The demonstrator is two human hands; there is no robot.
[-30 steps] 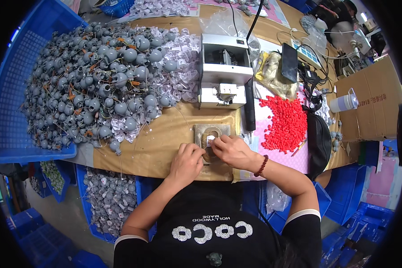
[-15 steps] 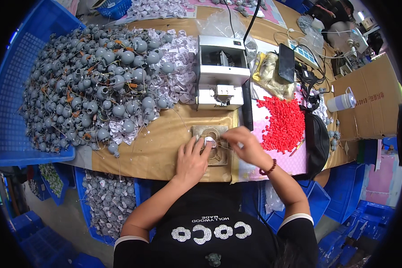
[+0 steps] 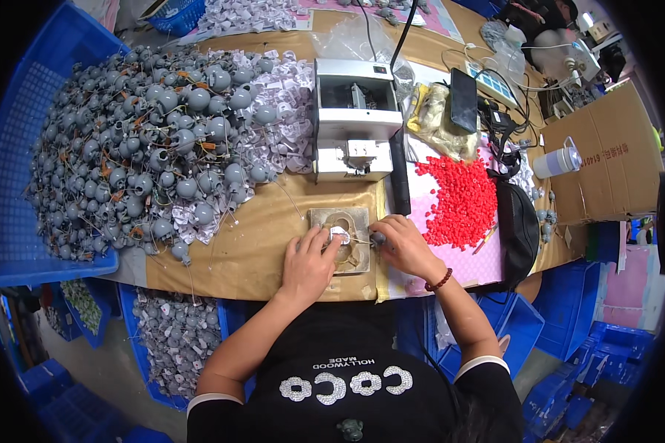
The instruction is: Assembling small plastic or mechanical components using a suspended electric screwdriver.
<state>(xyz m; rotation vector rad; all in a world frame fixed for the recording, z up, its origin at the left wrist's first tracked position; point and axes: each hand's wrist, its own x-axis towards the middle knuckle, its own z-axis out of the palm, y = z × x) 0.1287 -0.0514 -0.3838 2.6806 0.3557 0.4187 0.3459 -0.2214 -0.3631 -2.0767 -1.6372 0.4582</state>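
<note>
In front of me a square metal fixture (image 3: 360, 260) with rounded hollows lies on the bench. A small white plastic piece (image 3: 340, 234) sits in its upper hollow, and the fingertips of my left hand (image 3: 307, 264) close against its left side. My right hand (image 3: 408, 249) is just right of the fixture, pinching a small grey round part (image 3: 377, 238). A thin light wire runs between the white piece and the grey part. My right fingers partly cover the grey part.
A white machine (image 3: 355, 122) stands behind the fixture. To the left, a heap of grey round parts with wires (image 3: 137, 148) spills from a blue crate (image 3: 15, 177). Red caps (image 3: 462, 203), a black pouch (image 3: 519, 236), a phone (image 3: 463, 101) and a bottle (image 3: 558, 162) are on the right.
My right hand has moved from above the fixture to its right side and lowered, so the grey part now shows at its fingertips. My left hand stays at the white piece.
</note>
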